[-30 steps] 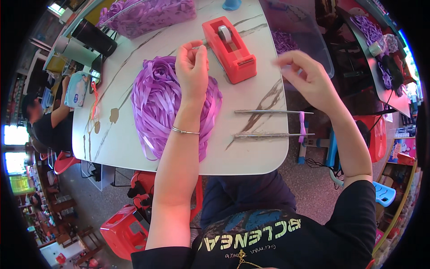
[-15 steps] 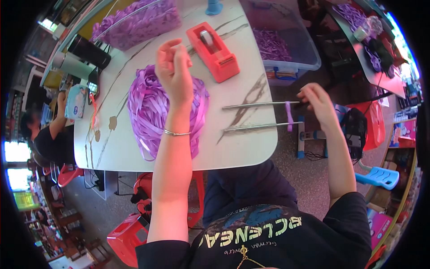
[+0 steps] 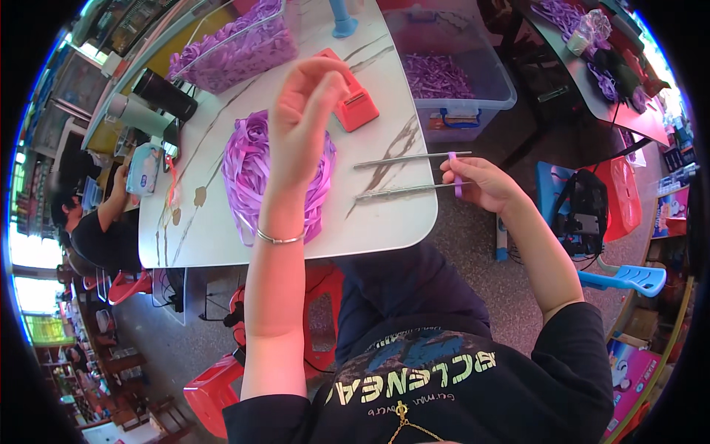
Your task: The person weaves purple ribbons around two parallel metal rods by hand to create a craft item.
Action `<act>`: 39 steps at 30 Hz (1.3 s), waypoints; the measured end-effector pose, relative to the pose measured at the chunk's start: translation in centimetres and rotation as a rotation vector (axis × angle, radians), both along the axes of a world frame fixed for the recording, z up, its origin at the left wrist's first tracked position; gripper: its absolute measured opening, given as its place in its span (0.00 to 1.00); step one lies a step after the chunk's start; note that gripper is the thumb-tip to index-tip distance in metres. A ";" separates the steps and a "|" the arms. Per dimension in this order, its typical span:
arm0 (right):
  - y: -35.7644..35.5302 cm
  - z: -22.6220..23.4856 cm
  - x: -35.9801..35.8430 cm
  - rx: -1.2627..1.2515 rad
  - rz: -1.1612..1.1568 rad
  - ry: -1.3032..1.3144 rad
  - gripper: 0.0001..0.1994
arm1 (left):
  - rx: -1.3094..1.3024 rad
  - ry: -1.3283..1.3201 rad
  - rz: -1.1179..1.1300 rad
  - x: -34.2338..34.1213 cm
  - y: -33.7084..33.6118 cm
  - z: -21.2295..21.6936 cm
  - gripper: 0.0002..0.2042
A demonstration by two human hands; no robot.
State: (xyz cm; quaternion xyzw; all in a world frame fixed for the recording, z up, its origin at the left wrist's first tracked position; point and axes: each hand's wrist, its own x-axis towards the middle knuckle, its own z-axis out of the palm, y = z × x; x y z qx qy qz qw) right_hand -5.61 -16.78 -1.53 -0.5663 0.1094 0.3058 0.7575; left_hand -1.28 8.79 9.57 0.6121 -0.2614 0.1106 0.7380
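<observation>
Purple ribbon loop (image 3: 457,184), lettered black shirt (image 3: 452,386)

black short-sleeved printed tee (image 3: 458,392), gold chain necklace (image 3: 401,413), thin silver bracelet (image 3: 280,241), dark trousers (image 3: 410,288)

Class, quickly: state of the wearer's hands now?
Left hand: partly curled; any held item cannot be told.
Right hand: fingers at the purple ribbon; grip unclear.
</observation>
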 end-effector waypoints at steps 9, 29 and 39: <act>-10.5 -2.4 -1.5 0.165 -0.354 -0.163 0.15 | 0.158 0.133 -0.039 -6.6 -0.2 -2.7 0.05; 0.2 5.6 -7.5 -0.067 0.210 -0.588 0.21 | 0.294 0.384 -0.300 -10.3 -5.0 -5.7 0.07; -0.7 8.3 1.1 -0.597 0.028 -0.897 0.12 | 0.501 0.138 0.138 -11.4 1.0 -6.1 0.10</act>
